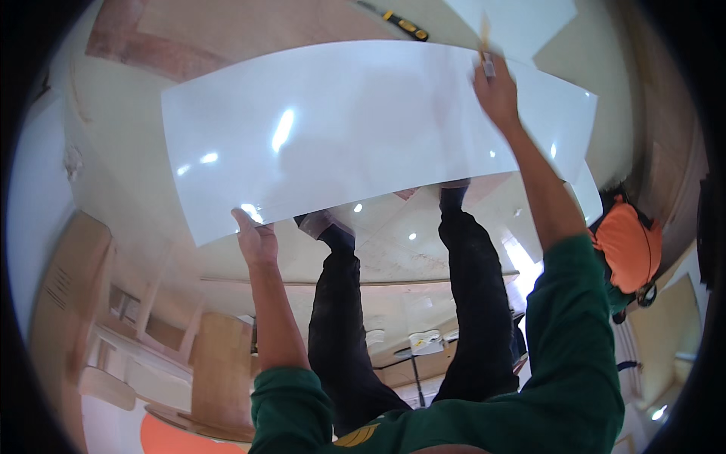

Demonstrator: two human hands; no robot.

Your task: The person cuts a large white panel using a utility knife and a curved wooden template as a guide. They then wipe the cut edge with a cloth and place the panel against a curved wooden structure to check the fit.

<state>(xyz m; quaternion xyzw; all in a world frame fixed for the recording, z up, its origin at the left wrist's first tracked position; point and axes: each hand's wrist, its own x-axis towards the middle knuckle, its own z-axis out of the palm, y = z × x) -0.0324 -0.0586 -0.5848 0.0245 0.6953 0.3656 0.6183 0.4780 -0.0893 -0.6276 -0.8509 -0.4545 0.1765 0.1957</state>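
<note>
A large glossy white sheet point(355, 129) spreads across in front of me, its far edge bowed by the lens. My left hand point(257, 240) grips its near edge toward the left corner, thumb on top and the other fingers mostly out of sight. At the far right edge, my right hand point(495, 87) is closed around a slim yellowish tool point(485, 34), blurred, with a pale piece showing by the fingers. Whether this hand also pinches the sheet, I cannot tell. Beyond the sheet lies a tool with a yellow-and-black handle point(408, 26).
Another white sheet point(522, 23) lies at the far right. My feet stand at the sheet's near edge. An orange-and-black bag-like item point(629, 246) is on the right. Brown cardboard point(68, 280) and a wooden panel point(219, 371) stand at the left.
</note>
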